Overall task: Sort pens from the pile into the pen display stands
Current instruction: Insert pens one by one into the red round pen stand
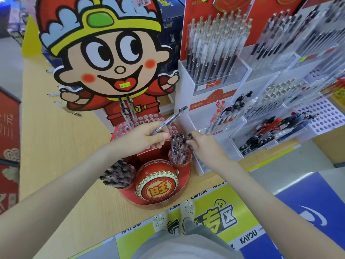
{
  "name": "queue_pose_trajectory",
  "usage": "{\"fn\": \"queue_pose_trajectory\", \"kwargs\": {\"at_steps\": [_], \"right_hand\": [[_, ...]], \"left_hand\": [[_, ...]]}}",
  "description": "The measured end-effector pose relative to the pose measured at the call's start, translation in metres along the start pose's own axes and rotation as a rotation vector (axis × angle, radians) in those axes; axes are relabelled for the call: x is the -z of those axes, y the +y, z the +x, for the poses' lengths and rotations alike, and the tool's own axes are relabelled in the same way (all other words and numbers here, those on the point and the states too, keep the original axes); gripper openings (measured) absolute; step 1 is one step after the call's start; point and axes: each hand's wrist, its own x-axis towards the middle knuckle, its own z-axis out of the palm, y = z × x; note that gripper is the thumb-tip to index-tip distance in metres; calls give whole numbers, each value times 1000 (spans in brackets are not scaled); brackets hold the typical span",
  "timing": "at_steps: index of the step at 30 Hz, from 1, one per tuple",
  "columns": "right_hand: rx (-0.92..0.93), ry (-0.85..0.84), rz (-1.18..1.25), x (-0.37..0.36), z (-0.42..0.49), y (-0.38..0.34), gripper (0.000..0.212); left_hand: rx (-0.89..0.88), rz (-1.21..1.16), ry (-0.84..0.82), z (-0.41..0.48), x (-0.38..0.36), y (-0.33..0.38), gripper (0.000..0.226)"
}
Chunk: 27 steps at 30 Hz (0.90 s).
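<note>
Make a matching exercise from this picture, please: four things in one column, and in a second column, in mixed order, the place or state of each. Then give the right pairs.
Column 1
1. left hand
2. right hand
3. drum with the yellow character
4. two clear pens

Column 2
A. stands at the front of the red stand, near the table edge
B. stand upright in the holed back tier, before the cartoon figure
C. holds one pen slanting up to the right
D. fingertips on a pen in the small cup

Pairs: 1-C, 2-D, 3-A, 4-B
</note>
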Motion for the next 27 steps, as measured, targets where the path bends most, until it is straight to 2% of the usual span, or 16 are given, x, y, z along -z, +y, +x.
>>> {"fn": "queue_pose_trajectory", "kwargs": {"at_steps": [3, 6, 8, 11, 14, 16, 18, 20, 23, 25, 27], "right_hand": [[-39, -42, 124, 7, -5, -2, 41], [9, 115, 341, 16, -17, -12, 51], [6, 194, 595, 23, -23, -20, 39], [36, 143, 965, 31, -24, -31, 18], [103, 172, 1038, 38, -25, -36, 12], [125, 301, 1103, 44, -27, -31, 6], [123, 449, 1064, 52, -31, -20, 4], [128, 490, 927, 53, -37, -11, 13], [73, 354, 690, 36, -43, -2, 16], [15, 278, 506, 19, -43, 3, 15], [-3, 249, 445, 6, -42, 6, 16]], "left_hand": [[-18, 34, -32, 1, -1, 4, 11], [-44, 82, -80, 2, -1, 7, 10], [-76, 144, -113, 4, -3, 11, 10], [-123, 262, -168, 8, -6, 18, 13], [-157, 332, -164, 12, -9, 21, 5], [-228, 378, -76, 12, -9, 17, 14], [-312, 465, -1, 13, -9, 7, 36], [-365, 621, -16, 12, -10, -4, 58], [-364, 749, -82, 11, -18, -12, 66], [-337, 732, -100, 11, -22, -13, 65], [-319, 699, -109, 11, -22, -14, 63]]}}
